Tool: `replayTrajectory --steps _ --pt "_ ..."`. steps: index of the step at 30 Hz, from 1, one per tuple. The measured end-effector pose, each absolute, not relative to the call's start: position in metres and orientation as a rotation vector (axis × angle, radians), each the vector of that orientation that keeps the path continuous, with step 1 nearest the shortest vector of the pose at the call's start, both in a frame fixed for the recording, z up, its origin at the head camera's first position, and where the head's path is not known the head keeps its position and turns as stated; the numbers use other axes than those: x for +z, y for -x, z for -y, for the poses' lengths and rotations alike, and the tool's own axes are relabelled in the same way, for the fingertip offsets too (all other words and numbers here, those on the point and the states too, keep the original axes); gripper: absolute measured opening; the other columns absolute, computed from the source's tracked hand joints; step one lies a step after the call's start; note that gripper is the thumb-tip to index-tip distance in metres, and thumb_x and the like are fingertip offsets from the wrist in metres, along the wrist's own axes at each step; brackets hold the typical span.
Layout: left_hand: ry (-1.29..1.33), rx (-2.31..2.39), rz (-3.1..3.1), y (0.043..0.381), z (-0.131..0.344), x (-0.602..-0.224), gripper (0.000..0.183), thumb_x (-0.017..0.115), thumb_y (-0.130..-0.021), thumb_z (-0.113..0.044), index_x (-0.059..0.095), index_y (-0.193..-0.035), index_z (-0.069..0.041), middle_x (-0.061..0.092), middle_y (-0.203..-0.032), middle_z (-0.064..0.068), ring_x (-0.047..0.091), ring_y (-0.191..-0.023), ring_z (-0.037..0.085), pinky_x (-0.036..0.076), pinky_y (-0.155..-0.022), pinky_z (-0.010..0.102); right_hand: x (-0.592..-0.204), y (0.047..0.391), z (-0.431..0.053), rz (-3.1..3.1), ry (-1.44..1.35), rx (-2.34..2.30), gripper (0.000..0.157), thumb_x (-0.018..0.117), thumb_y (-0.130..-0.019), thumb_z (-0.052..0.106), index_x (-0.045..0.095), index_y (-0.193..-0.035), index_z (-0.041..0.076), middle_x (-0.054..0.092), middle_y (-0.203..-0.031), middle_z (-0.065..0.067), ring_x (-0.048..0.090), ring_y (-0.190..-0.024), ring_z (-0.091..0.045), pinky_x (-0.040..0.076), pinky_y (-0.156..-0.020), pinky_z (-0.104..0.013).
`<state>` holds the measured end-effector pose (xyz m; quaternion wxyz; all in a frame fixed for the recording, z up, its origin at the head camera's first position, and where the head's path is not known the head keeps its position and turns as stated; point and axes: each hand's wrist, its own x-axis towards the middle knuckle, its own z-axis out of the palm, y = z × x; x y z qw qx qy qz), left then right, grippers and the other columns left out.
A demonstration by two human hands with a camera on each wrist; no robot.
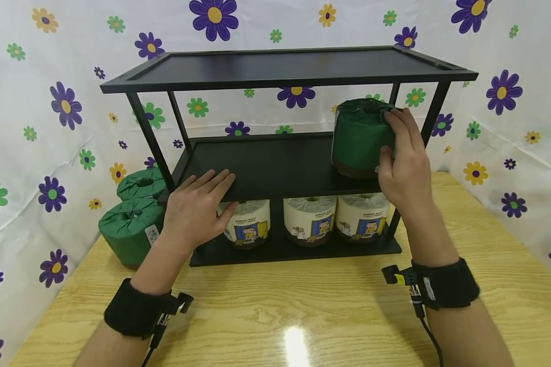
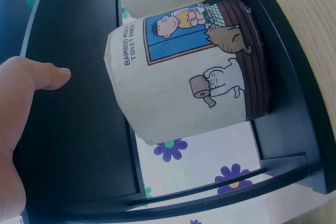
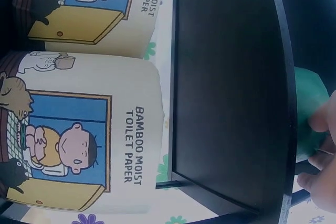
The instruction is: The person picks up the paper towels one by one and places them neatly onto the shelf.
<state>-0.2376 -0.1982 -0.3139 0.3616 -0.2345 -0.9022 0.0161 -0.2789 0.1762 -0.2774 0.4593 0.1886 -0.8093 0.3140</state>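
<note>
A green-wrapped toilet paper roll [image 1: 362, 137] stands upright at the right end of the middle shelf [image 1: 266, 163] of a black rack. My right hand [image 1: 406, 158] holds it by its right side, fingers at the top edge and thumb toward the front. In the right wrist view, the fingertips [image 3: 320, 121] touch the green wrapper; much of the roll is hidden by the shelf. At the middle shelf's front left corner, my left hand [image 1: 197, 209] rests with extended fingers and no roll in it. The left wrist view shows its thumb [image 2: 52, 76] beneath the shelf.
Cream printed toilet paper rolls stand on the bottom shelf: one left [image 1: 248, 224], one near the middle [image 1: 309, 221], one right [image 1: 364, 219]. Two green rolls [image 1: 130, 229] [image 1: 141, 184] stand on the wooden table [image 1: 257, 316] left of the rack. The rack's top shelf [image 1: 294, 63] spans above.
</note>
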Motion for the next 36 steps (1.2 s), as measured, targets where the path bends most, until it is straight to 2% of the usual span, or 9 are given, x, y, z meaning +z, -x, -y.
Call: replayTrajectory --steps 9,24,30,33,36 --pt "0.588 0.053 2.362 0.238 0.197 -0.313 0.052 0.071 -0.090 -0.034 0.064 -0.135 -0.010 0.063 -0.138 0.010 0.060 -0.126 0.034 0.047 -0.105 0.054 -0.280 0.282 -0.174 1.978 -0.439 0.740 0.047 0.047 -0.094 -0.006 0.051 -0.141 0.000 0.046 -0.149 -0.019 0.036 -0.146 -0.030 0.027 -0.123 -0.040" --pt "0.594 0.044 2.347 0.237 0.198 -0.314 0.053 0.070 -0.089 -0.035 0.064 -0.135 -0.010 0.063 -0.137 0.011 0.061 -0.125 0.034 0.048 -0.105 0.055 -0.280 0.279 -0.166 1.941 -0.431 0.639 0.043 0.044 -0.098 0.004 0.050 -0.140 -0.001 0.048 -0.143 -0.022 0.041 -0.139 -0.037 0.031 -0.119 -0.050" --pt "0.589 0.042 2.342 0.236 0.198 -0.315 0.054 0.070 -0.089 -0.036 0.064 -0.135 -0.009 0.063 -0.137 0.012 0.061 -0.125 0.034 0.048 -0.104 0.055 -0.272 0.277 -0.178 1.998 -0.489 0.722 0.048 0.040 -0.098 0.001 0.044 -0.145 -0.003 0.039 -0.154 -0.021 0.029 -0.149 -0.032 0.025 -0.124 -0.044" --pt "0.598 0.040 2.331 0.236 0.198 -0.314 0.054 0.070 -0.088 -0.035 0.064 -0.135 -0.009 0.064 -0.136 0.012 0.061 -0.124 0.035 0.048 -0.104 0.055 -0.270 0.276 -0.185 2.078 -0.497 0.743 0.049 0.042 -0.098 -0.002 0.043 -0.147 -0.002 0.037 -0.157 -0.018 0.022 -0.153 -0.028 0.030 -0.120 -0.049" --pt "0.606 0.042 2.323 0.237 0.197 -0.313 0.053 0.070 -0.089 -0.035 0.064 -0.134 -0.009 0.064 -0.136 0.012 0.061 -0.124 0.035 0.048 -0.103 0.055 -0.270 0.276 -0.190 2.132 -0.486 0.758 0.050 0.045 -0.098 -0.002 0.043 -0.147 0.000 0.038 -0.157 -0.015 0.023 -0.153 -0.026 0.035 -0.116 -0.053"
